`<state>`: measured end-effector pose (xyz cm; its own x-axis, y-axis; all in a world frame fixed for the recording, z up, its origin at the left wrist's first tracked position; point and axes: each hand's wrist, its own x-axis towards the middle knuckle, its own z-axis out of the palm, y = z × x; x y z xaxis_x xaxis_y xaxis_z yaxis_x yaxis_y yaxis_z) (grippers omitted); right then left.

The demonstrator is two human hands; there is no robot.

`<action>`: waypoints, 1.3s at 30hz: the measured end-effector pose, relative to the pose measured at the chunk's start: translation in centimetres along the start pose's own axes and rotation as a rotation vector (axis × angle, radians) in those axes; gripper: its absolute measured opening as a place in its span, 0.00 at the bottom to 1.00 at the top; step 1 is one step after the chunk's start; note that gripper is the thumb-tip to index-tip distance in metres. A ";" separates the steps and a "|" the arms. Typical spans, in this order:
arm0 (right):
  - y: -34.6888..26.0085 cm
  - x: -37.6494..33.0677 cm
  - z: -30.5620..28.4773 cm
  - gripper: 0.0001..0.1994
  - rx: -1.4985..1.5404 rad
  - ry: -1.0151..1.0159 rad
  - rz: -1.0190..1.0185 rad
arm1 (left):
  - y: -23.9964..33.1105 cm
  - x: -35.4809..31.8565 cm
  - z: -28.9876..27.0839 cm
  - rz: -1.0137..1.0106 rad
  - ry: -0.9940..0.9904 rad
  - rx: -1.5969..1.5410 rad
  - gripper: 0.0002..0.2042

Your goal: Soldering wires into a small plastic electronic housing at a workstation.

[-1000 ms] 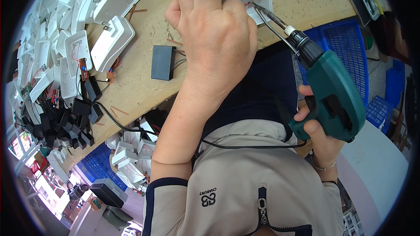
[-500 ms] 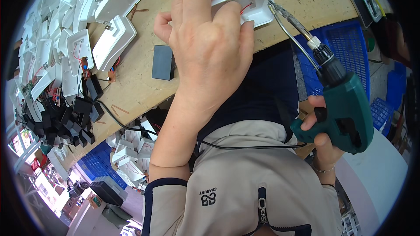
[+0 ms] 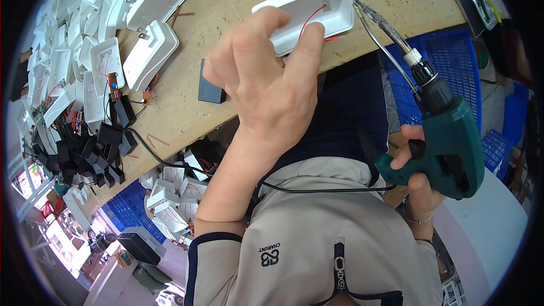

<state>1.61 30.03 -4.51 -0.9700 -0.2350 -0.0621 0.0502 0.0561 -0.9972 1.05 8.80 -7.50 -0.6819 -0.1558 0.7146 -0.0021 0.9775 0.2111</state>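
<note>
The green drill (image 3: 447, 141) has drawn back from the white housing (image 3: 306, 8), so that screw is probably seated. The left hand (image 3: 272, 85) fingers grip the housing at the bench (image 3: 187, 107) edge; the right hand (image 3: 416, 178) clasps the drill.

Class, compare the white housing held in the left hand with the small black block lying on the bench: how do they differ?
The white housing is white, long and open like a tray, with a red wire inside; the black block is dark, smaller and closed. The housing is gripped by the left hand at the bench edge; the block lies untouched on the wooden bench. Both are boxy.
</note>
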 end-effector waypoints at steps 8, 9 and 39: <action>0.2 0.2 -0.5 0.36 -0.007 -0.027 -0.016 | -0.3 -0.7 1.1 0.097 -0.016 -0.136 0.13; 0.2 0.3 -0.5 0.36 -0.006 -0.028 -0.016 | -0.3 -0.7 1.4 0.084 0.058 -0.185 0.13; 1.0 0.6 -0.7 0.32 0.062 -0.080 -0.001 | -0.5 2.2 1.3 0.035 0.021 -0.061 0.04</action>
<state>0.92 30.63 -5.55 -0.9480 -0.3121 -0.0619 0.0665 -0.0042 -0.9978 -1.42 8.11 -6.87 -0.6652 -0.1258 0.7360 0.0659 0.9720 0.2256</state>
